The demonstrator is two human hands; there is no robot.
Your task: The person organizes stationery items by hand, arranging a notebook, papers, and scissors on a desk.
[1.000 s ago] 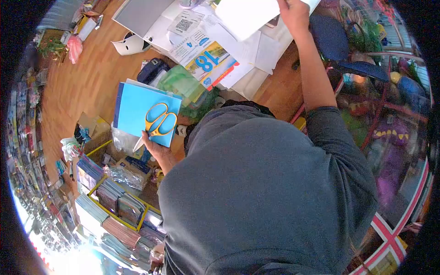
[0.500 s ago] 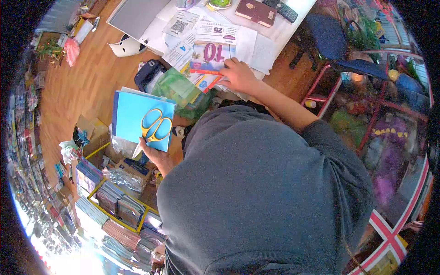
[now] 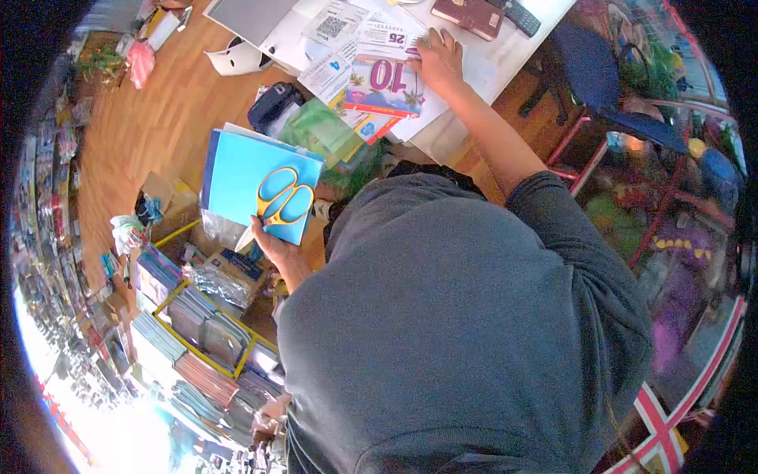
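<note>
Closed around the lower edge of a stack of bright blue paper or card (image 3: 245, 170), my left hand (image 3: 272, 243) also has scissors with yellow handles (image 3: 286, 193). The scissor handles lie over the blue sheet and the blades point down-left. On the white table, my right hand (image 3: 439, 63) rests with fingers spread at the right edge of a printed sheet with "25" (image 3: 388, 37). Just below its fingers lies a colourful sheet with a large "10" (image 3: 385, 85). A sheet with "4" (image 3: 328, 73) and a QR-code sheet (image 3: 332, 25) lie to the left.
A maroon notebook (image 3: 467, 16) and a dark remote or phone (image 3: 521, 16) lie at the table's far side. Green translucent bags (image 3: 320, 134) sit below the table edge. A yellow-framed crate of booklets (image 3: 207, 324) stands lower left. A blue chair (image 3: 584, 67) is at right.
My right hand has moved up from the lower right of the "10" sheet to the "25" sheet, its fingers spreading. My left hand keeps the blue stack and scissors. The view has shifted slightly.
</note>
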